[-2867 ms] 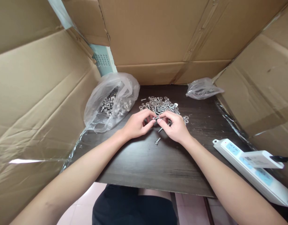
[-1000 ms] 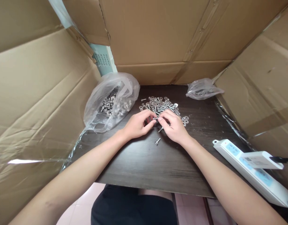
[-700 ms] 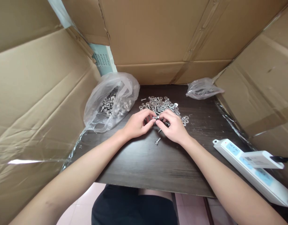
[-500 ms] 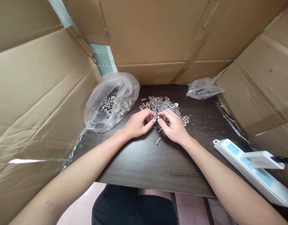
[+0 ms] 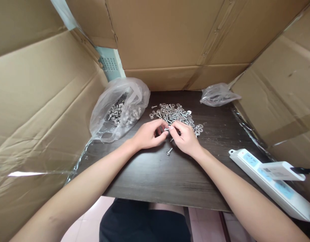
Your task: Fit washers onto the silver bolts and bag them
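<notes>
A small silver bolt [image 5: 166, 129] is pinched between my two hands above the near edge of a hardware pile. The fingertips of my left hand [image 5: 151, 135] close on its head end. My right hand [image 5: 184, 137] grips the other end, with thumb and forefinger covering most of the shank; whether a nut or washer sits there I cannot tell. Behind both hands spreads the pile of bolts, nuts and washers [image 5: 173, 112]. A single bolt [image 5: 169, 152] lies on the dark table just in front, and another is partly hidden beneath my right hand.
On the left stands an open clear plastic bag [image 5: 134, 87] holding several bolts. A smaller plastic bag [image 5: 219, 95] lies at the back right. To the right is a white power strip [image 5: 265, 181] with a plugged-in adapter. Cardboard walls [image 5: 167, 37] surround the table [image 5: 155, 178].
My right hand has shifted slightly left and closed over more of the bolt, so less of it shows. My left hand stays almost in place.
</notes>
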`<state>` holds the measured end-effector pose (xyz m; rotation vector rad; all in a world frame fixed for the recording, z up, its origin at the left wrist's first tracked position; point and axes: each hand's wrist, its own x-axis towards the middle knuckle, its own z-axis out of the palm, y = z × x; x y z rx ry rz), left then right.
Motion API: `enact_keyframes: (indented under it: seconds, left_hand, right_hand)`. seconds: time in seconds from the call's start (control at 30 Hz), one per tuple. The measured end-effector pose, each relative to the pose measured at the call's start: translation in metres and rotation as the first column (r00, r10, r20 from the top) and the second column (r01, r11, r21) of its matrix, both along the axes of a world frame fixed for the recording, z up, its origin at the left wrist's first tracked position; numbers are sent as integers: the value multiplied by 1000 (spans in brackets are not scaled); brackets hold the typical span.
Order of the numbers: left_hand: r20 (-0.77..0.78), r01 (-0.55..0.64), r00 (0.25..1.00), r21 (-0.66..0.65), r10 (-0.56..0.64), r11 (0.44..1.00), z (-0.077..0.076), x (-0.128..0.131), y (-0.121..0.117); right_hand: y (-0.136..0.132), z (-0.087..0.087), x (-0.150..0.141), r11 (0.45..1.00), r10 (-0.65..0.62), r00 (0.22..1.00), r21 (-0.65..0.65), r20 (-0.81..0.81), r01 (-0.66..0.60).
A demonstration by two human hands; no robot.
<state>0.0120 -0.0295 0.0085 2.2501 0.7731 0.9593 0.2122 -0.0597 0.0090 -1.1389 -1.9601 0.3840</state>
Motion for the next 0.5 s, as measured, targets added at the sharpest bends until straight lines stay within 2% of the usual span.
enact_keyframes:
  seconds: [0.17, 0.37, 0.5]
  left_hand:
    - [15, 0, 1000, -29, 1, 1000, 0, 1, -1]
    - [22, -18, 1000, 23, 18, 1000, -1, 1, -1]
    - [35, -45, 998, 34, 43, 998, -1, 1, 0]
  right_hand:
    - [0, 0, -1, 1000, -8, 1000, -4, 3, 8]
    - [0, 2, 0, 1000, 29, 1000, -14, 6, -29]
    - [-1, 4, 1, 1000, -3, 1000, -3, -23, 3]
